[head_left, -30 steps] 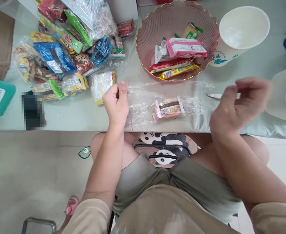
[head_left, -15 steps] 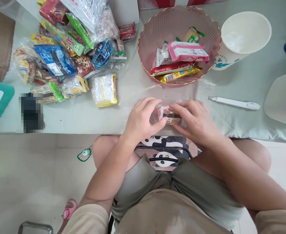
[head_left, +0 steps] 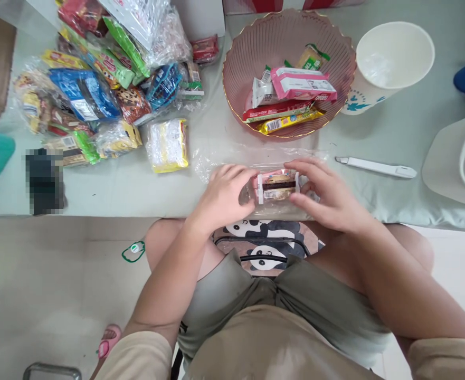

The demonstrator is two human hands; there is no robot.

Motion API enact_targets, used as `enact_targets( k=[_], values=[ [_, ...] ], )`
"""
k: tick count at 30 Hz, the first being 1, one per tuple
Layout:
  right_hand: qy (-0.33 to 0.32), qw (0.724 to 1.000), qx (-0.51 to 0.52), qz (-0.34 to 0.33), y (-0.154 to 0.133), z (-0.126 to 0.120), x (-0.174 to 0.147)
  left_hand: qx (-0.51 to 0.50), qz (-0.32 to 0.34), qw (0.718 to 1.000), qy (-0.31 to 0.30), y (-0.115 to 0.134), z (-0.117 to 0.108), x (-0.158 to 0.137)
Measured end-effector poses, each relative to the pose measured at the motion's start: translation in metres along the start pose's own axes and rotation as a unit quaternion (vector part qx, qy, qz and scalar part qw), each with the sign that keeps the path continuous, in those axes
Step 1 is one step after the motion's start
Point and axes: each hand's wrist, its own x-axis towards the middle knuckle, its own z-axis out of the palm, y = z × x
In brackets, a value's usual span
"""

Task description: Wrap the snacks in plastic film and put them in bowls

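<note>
A small snack packet (head_left: pixel 277 186), with pink edging, a brown band and white crimped ends, lies on the table's near side. Clear plastic film (head_left: pixel 269 154) spreads under and around it. My left hand (head_left: pixel 226 195) curves its thumb and fingers about the packet's left end. At the right end, my right hand (head_left: pixel 327 198) grips the packet between thumb and forefinger, its other fingers curled behind. How much film lies in either hand is hard to make out.
Beyond my hands stands a pink ribbed bowl (head_left: pixel 236 68) holding several wrapped snacks. A white paper cup (head_left: pixel 402 58) is beside it, and a white cutter knife (head_left: pixel 375 166) lies to the right. Piled snacks (head_left: pixel 85 95) and a yellow-edged packet (head_left: pixel 168 145) are on the left.
My hands have drawn slightly apart, uncovering more of the packet. My right fingers have shifted from over its top to its right end. The view has shifted slightly.
</note>
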Motion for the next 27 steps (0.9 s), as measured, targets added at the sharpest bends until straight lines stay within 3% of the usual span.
enact_targets(
  k=[4,9,14,17,20,27],
  values=[
    [0.020,0.999,0.000,0.038,0.004,-0.001,0.000,0.010,0.006,0.999,-0.037,0.001,-0.003,-0.003],
    [-0.015,0.999,-0.034,0.021,0.005,0.008,0.001,0.015,0.008,0.999,-0.038,0.001,0.000,-0.005],
    [-0.041,0.997,-0.066,0.025,0.006,0.012,-0.001,-0.051,0.000,0.999,-0.003,0.001,0.001,-0.003],
    [-0.043,0.994,-0.093,0.039,0.004,0.012,-0.002,-0.031,-0.038,0.998,0.029,0.004,0.003,0.000],
    [-0.047,0.991,-0.117,0.043,-0.001,0.011,-0.004,-0.029,-0.032,0.999,0.032,0.008,0.005,0.001],
    [-0.048,0.994,-0.089,-0.044,-0.008,0.007,-0.006,-0.058,0.003,0.998,-0.013,0.006,0.001,-0.001]
  ],
)
